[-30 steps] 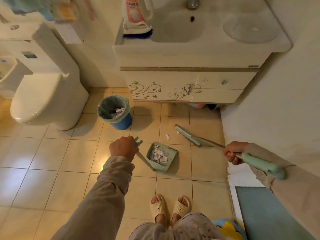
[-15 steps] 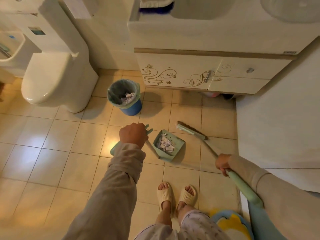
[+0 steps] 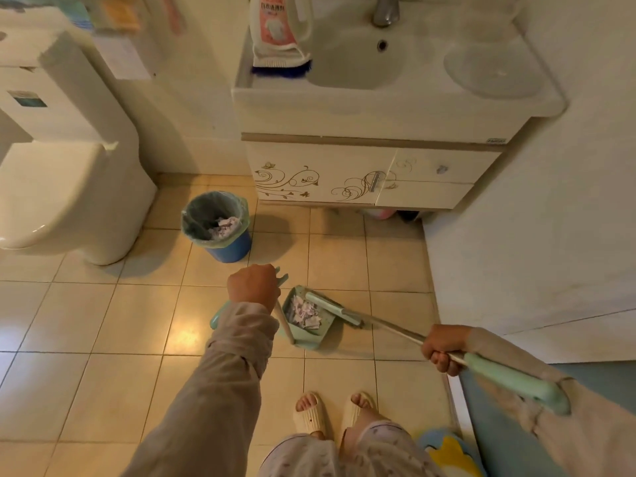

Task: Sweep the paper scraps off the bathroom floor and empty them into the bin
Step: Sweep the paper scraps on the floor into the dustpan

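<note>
L hand (image 3: 253,284): fist clenched on mint plastic handle of dustpan (image 3: 309,337).
R hand (image 3: 444,349): wrapped round broom (image 3: 389,327), thin metal pole.
Scraps (image 3: 304,313): crumpled white heap inside pan, which sits on glossy tiles (image 3: 103,321); long narrow brush head at its lip.
Bin (image 3: 234,251): round, blue, crinkly liner, more scraps inside; apart from pan.

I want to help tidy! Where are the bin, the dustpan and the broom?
bin (image 3: 234,250): head view, on its blue side wall.
dustpan (image 3: 309,339): head view, on its bare green near edge.
broom (image 3: 332,308): head view, on its green brush head.
</note>
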The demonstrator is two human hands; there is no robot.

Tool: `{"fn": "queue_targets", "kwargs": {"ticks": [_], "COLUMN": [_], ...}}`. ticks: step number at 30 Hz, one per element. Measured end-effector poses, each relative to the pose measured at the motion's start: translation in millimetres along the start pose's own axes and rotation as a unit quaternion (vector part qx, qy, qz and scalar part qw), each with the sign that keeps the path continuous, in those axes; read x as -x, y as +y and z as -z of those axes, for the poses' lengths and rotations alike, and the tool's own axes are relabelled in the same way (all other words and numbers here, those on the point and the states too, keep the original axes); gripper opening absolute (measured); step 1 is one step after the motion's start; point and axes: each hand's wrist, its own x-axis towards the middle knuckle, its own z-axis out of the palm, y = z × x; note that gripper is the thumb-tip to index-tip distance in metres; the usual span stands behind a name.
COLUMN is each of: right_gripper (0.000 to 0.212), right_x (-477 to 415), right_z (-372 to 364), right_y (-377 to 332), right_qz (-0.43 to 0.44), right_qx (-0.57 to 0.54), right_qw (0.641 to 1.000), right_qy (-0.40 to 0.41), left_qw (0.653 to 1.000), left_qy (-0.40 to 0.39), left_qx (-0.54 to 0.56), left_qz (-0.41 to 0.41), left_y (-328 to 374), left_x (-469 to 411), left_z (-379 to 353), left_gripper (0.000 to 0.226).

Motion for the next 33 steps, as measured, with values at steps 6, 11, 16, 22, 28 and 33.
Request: {"fn": "queue_targets", "kwargs": {"ticks": [6,11,16,22,28,33], "right_gripper": [0.035,0.03,0.026,0.029,0.032,0.038], "right_x": [-2,-17,-31,-42,-35,-28], "right_z": [19,29,8,6,44,56], "right_y": [-14,-38,-40,-8,-11,-36], "right_qz": [0.003,0.013,0.035,0.078,0.046,0.068], "right_qx": [-0.001,0.066,0.231,0.264,0.108,0.073], "right_qw": [0.999,0.997,0.972,0.961,0.992,0.993], "right_qy": [0.035,0.04,0.028,-0.007,-0.036,-0.059], "left_qw": [1.0,0.999,0.997,0.963,0.924,0.91], "left_qy": [0.002,-0.004,-0.026,-0.152,-0.184,-0.124], "left_qx": [0.005,0.018,0.039,0.149,0.255,0.266], "left_qz": [-0.002,0.026,0.058,0.168,0.218,0.292], "left_y": [2,12,24,22,14,6], "left_x": [8,11,11,13,51,95], "left_z": [-6,-12,-6,-1,-23,-45], "left_gripper": [0.027,0.025,0.027,0.034,0.022,0.026]}}
